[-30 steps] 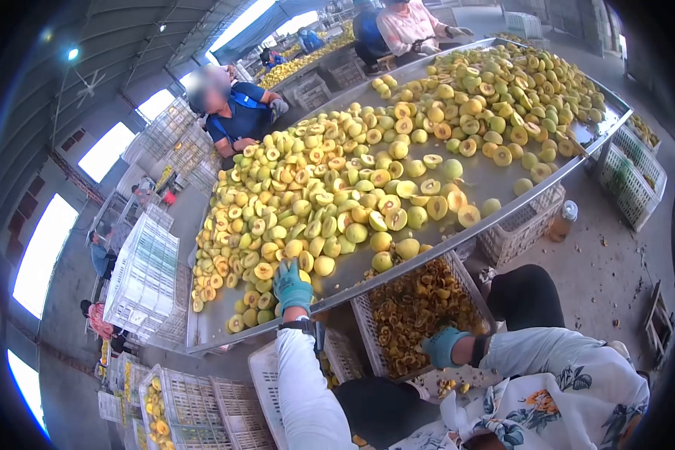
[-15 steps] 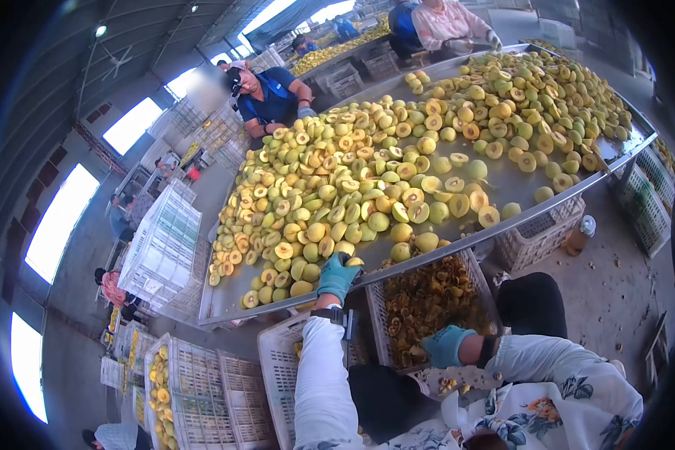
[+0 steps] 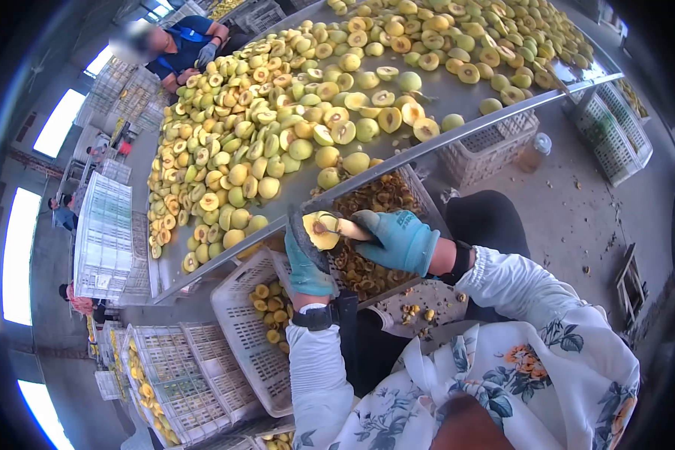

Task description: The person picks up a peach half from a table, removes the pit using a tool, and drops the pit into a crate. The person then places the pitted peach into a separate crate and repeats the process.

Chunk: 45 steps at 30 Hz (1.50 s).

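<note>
My left hand point(image 3: 307, 262), in a teal glove with dark fingers, is closed around a halved yellow peach-like fruit point(image 3: 321, 229), cut face showing. My right hand point(image 3: 405, 241), gloved alike, grips a tool with a pale wooden handle point(image 3: 352, 229). The tool's working end meets the cut face of the fruit; its exact shape is too small to make out. Both hands are above a crate point(image 3: 433, 210) of brown-yellow pits and scraps, just off the edge of a metal table point(image 3: 292, 201) heaped with halved fruit point(image 3: 255, 142).
A white crate point(image 3: 236, 330) holding fruit halves stands at my lower left, with stacked crates point(image 3: 195, 375) beyond it. To the right are another crate point(image 3: 487, 150), a bottle point(image 3: 534, 154) and a small wooden stool point(image 3: 631, 285). Across the table sits a co-worker point(image 3: 184, 49).
My left hand has come back from the table's edge with a fruit half. My right hand has risen from over the scrap crate to meet it with the tool. The view has tilted down.
</note>
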Each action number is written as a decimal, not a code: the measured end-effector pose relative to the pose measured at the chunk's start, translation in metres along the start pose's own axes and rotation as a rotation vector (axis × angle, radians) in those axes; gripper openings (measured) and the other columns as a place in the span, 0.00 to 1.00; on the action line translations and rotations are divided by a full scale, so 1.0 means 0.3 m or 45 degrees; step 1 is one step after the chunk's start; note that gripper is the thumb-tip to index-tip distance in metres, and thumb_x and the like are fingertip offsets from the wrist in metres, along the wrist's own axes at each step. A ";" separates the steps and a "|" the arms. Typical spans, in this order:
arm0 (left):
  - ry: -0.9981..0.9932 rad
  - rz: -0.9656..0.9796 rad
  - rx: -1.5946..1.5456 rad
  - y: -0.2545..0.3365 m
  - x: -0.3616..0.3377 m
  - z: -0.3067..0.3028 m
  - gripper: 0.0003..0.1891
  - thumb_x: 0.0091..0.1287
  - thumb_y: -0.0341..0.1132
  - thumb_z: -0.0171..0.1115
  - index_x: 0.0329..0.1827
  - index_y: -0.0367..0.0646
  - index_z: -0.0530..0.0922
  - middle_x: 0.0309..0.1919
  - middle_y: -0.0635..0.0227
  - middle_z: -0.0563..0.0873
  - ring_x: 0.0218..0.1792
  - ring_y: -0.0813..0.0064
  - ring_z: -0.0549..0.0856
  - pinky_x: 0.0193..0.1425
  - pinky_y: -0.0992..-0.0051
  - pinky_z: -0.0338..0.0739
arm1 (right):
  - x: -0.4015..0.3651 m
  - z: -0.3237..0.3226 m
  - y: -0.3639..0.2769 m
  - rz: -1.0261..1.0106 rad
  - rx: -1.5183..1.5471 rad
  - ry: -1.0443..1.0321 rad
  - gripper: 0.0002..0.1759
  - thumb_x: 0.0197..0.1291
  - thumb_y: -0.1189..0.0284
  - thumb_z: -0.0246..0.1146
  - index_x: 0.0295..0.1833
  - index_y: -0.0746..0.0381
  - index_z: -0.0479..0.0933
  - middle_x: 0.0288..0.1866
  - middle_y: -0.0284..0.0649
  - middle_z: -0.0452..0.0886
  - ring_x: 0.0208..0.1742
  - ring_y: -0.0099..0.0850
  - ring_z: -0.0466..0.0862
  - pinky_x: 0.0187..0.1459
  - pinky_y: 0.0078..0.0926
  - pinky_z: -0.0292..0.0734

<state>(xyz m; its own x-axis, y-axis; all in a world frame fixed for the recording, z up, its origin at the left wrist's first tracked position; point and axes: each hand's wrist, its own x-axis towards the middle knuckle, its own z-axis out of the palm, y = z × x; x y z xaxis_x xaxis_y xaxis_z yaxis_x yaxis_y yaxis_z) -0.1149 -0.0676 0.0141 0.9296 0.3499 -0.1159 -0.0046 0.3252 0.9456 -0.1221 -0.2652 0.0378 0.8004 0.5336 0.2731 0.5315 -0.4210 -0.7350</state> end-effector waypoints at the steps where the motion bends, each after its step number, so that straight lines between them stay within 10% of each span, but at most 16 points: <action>1: -0.078 -0.021 0.032 0.009 -0.013 0.007 0.26 0.76 0.53 0.41 0.45 0.38 0.79 0.36 0.64 0.84 0.35 0.71 0.83 0.40 0.74 0.79 | 0.002 0.006 0.006 0.012 -0.046 -0.009 0.20 0.56 0.64 0.63 0.51 0.63 0.70 0.36 0.51 0.82 0.37 0.51 0.82 0.38 0.46 0.77; 18: -0.264 0.222 0.308 0.042 -0.043 0.034 0.26 0.76 0.49 0.43 0.43 0.31 0.81 0.33 0.58 0.86 0.33 0.67 0.84 0.42 0.73 0.80 | 0.003 0.026 -0.026 0.189 -0.172 -0.275 0.16 0.58 0.65 0.62 0.45 0.62 0.68 0.32 0.49 0.81 0.35 0.50 0.83 0.38 0.46 0.77; 22: -0.252 0.885 1.208 0.014 -0.038 -0.015 0.21 0.74 0.46 0.47 0.48 0.33 0.79 0.35 0.61 0.86 0.37 0.70 0.84 0.46 0.71 0.78 | -0.015 0.052 -0.033 0.273 -0.022 -0.333 0.17 0.57 0.67 0.62 0.48 0.62 0.69 0.34 0.51 0.81 0.37 0.52 0.82 0.39 0.46 0.75; 26: -0.457 0.762 1.189 0.020 -0.046 -0.037 0.23 0.68 0.31 0.59 0.64 0.34 0.67 0.44 0.55 0.85 0.42 0.64 0.84 0.50 0.65 0.78 | -0.028 0.073 -0.033 0.333 0.098 -0.388 0.18 0.57 0.67 0.62 0.50 0.64 0.70 0.35 0.53 0.81 0.40 0.53 0.81 0.41 0.45 0.75; 30: -0.177 1.432 1.599 0.028 -0.042 0.004 0.18 0.71 0.32 0.55 0.61 0.33 0.70 0.42 0.57 0.84 0.41 0.66 0.84 0.49 0.67 0.79 | -0.025 0.095 -0.014 0.376 0.215 -0.292 0.20 0.56 0.66 0.63 0.51 0.65 0.71 0.38 0.55 0.81 0.42 0.53 0.81 0.43 0.44 0.75; 31: -0.218 0.843 0.922 -0.005 -0.009 0.003 0.15 0.75 0.37 0.50 0.53 0.33 0.75 0.40 0.59 0.84 0.38 0.70 0.83 0.46 0.73 0.79 | -0.020 0.092 -0.015 0.403 0.208 -0.311 0.21 0.55 0.66 0.63 0.52 0.65 0.71 0.38 0.55 0.81 0.42 0.52 0.82 0.42 0.43 0.75; 35: -0.177 0.245 0.307 0.005 -0.068 0.074 0.22 0.78 0.46 0.41 0.46 0.35 0.78 0.38 0.63 0.84 0.36 0.73 0.83 0.42 0.76 0.79 | -0.008 0.117 0.002 0.423 0.389 -0.264 0.22 0.54 0.67 0.64 0.53 0.66 0.73 0.36 0.49 0.82 0.37 0.46 0.83 0.39 0.38 0.77; 42: -0.283 0.140 -0.078 0.010 -0.122 0.032 0.20 0.75 0.40 0.49 0.61 0.35 0.66 0.50 0.62 0.79 0.49 0.71 0.81 0.55 0.73 0.77 | 0.009 0.077 0.000 0.732 1.238 -0.596 0.21 0.54 0.70 0.63 0.53 0.65 0.74 0.25 0.33 0.77 0.17 0.22 0.75 0.18 0.20 0.71; 45: -0.329 0.265 0.111 -0.004 -0.140 -0.004 0.25 0.70 0.35 0.56 0.66 0.35 0.60 0.57 0.61 0.75 0.55 0.70 0.79 0.60 0.72 0.75 | -0.002 0.201 0.063 0.172 0.790 -0.388 0.23 0.53 0.70 0.63 0.56 0.62 0.73 0.35 0.43 0.81 0.29 0.33 0.82 0.31 0.32 0.78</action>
<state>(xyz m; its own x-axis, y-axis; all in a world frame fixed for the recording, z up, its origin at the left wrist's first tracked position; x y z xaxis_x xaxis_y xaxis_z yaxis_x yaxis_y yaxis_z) -0.1544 -0.0816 0.0174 0.9747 0.1632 0.1527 -0.1829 0.1898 0.9646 -0.1293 -0.2293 -0.0137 0.6868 0.7260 0.0352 0.1039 -0.0501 -0.9933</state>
